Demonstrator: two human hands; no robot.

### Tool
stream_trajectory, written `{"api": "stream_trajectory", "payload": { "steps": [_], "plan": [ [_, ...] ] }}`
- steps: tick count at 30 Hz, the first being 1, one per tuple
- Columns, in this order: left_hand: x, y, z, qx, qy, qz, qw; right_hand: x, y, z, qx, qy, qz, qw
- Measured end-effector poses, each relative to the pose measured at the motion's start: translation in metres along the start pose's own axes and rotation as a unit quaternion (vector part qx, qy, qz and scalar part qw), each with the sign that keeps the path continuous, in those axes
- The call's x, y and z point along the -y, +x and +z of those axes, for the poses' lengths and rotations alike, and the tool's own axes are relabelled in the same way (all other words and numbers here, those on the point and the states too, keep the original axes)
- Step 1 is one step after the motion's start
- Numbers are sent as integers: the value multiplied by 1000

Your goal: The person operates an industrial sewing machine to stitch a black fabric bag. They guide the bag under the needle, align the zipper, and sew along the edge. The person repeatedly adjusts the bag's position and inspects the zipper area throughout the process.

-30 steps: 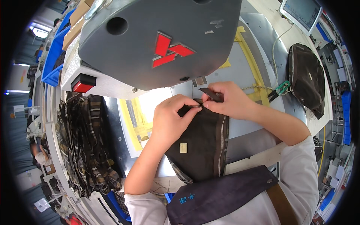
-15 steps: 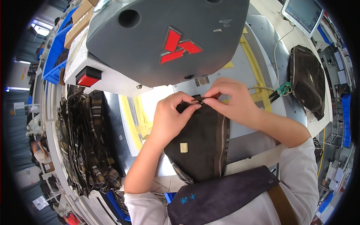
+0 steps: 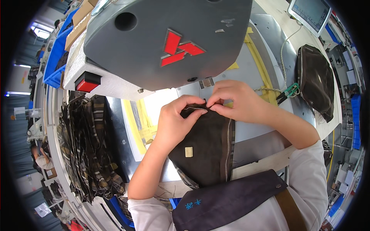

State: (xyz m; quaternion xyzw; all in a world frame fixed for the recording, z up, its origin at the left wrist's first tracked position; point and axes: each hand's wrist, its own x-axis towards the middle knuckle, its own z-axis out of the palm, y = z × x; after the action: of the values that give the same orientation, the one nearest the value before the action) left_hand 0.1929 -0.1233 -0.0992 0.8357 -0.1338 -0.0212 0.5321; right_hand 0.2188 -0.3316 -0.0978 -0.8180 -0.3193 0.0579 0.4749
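A dark brown fabric piece [image 3: 200,152] with a metal zipper [image 3: 227,144], a small pale label and plaid edges lies under the grey machine head [image 3: 154,23]. My left hand [image 3: 173,123] pinches its top edge, thumb and index finger along a thin light line in the fold. Just right of it, my right hand [image 3: 239,104] has its fingertips closed on the same top edge, close beside the left fingertips; what exactly lies between them is mostly hidden.
Plaid fabric pieces [image 3: 86,146] are piled at left, below blue bins [image 3: 52,77]. At right lie a dark pouch [image 3: 314,82] and green-handled snips [image 3: 291,90], with a screen [image 3: 308,13] above. Yellow tape [image 3: 260,65] marks the plate. A co-worker [image 3: 43,158] works at far left.
The dark strip that stood up from my right fingers a second ago no longer shows above them; my right fingers have shifted and pinch at the fabric's edge. My left hand stays nearly in place.
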Motion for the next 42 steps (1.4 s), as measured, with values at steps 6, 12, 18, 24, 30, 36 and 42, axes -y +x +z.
{"api": "stream_trajectory", "payload": {
  "steps": [6, 12, 18, 24, 30, 36, 42],
  "plan": [
    [2, 1, -5, 49, 27, 22, 998, -4, 4, -2, 37, 143, 149, 978],
    [-3, 0, -3, 41, 34, -34, 998, -2, 7, 4, 75, 167, 242, 953],
    [1, 2, -6, 48, -18, -84, 995, -8, -9, 13, 10, 195, 157, 968],
    [2, 1, 2, 3, 38, 3, 999, -6, -7, 17, -21, 186, 177, 966],
    [14, 4, -2, -22, 185, 291, 938, -2, -3, 15, -35, 185, 232, 954],
    [2, 5, 4, -10, 39, 34, 999, -5, -7, 16, -54, 99, 115, 987],
    [0, 5, -4, 69, -34, -107, 991, 1, -7, 15, -45, 102, 84, 990]
  ]
}}
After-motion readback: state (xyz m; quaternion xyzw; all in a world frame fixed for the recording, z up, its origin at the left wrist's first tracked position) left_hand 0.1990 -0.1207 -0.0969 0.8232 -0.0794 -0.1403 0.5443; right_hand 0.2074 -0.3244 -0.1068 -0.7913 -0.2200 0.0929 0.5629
